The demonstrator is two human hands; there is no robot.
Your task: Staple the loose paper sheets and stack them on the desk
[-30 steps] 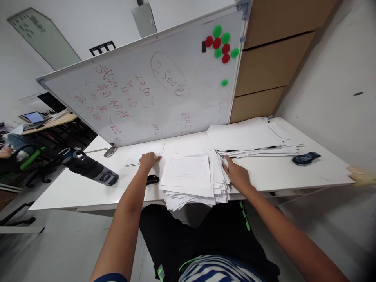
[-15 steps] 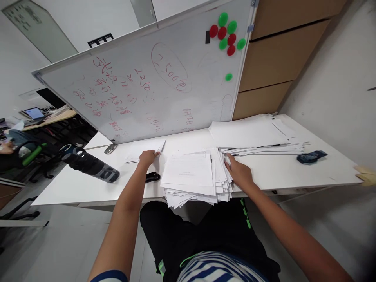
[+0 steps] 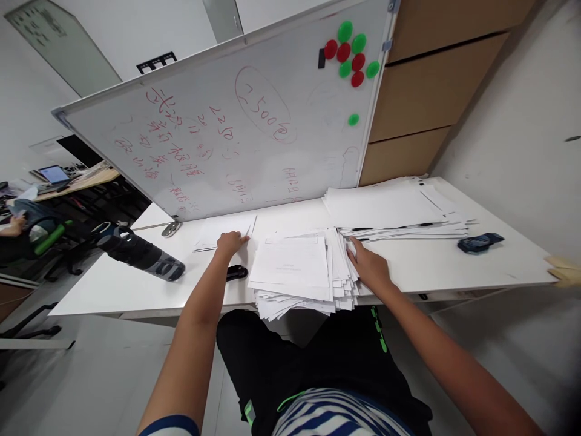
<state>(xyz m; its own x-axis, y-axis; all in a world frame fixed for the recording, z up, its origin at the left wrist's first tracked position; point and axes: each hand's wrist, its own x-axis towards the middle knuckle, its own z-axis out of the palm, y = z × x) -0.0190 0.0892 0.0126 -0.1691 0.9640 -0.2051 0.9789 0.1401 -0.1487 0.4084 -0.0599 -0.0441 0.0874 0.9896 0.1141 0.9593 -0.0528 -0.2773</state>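
Observation:
A thick, uneven stack of printed paper (image 3: 290,269) lies at the table's front edge, its lower sheets fanned out and jutting over the edge. My right hand (image 3: 371,266) grips the right side of this stack, thumb and fingers at the sheet edges. On the left, my left hand (image 3: 231,242) pinches the right part of a thin pile of white paper (image 3: 209,235), where one corner stands up off the table. Close below that hand lies a black stapler (image 3: 236,273), partly hidden by my left forearm.
A dark water bottle (image 3: 140,254) lies tilted at the left, near a small grey object (image 3: 170,229). A whiteboard (image 3: 272,121) stands along the back. Behind my right hand are wide white sheets (image 3: 385,203). A dark blue object (image 3: 480,243) lies far right, near cardboard boxes (image 3: 417,91).
Almost nothing differs. The raised paper corner by my left hand has shifted slightly, while my right hand and the large stack stay in place.

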